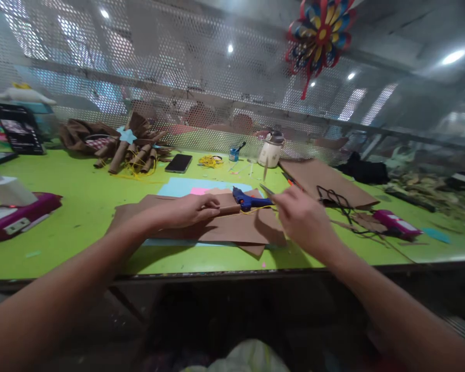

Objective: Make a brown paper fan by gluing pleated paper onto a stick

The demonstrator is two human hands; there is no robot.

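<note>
My left hand (189, 211) rests on the brown paper sheets (240, 232), its fingers closed on a thin rolled tube of brown paper (230, 210). A yellow string (251, 210) runs from the tube's right end toward my right hand (304, 219). That hand is closed around scissors (267, 190), whose two pointed blades stand apart and point left; its grip hides their handles. Between my hands, just behind the tube, lies a blue glue gun (250, 199). Under the brown sheets, light blue paper (178, 186) and a bit of pink paper (199, 191) show.
Several string-tied paper rolls (134, 155) lie at the back left, near a black phone (179, 163) and yellow string (211, 161). A white jar (272, 150) stands behind. Purple power strips (19, 217) flank the work, with a black cable (335, 199) at right.
</note>
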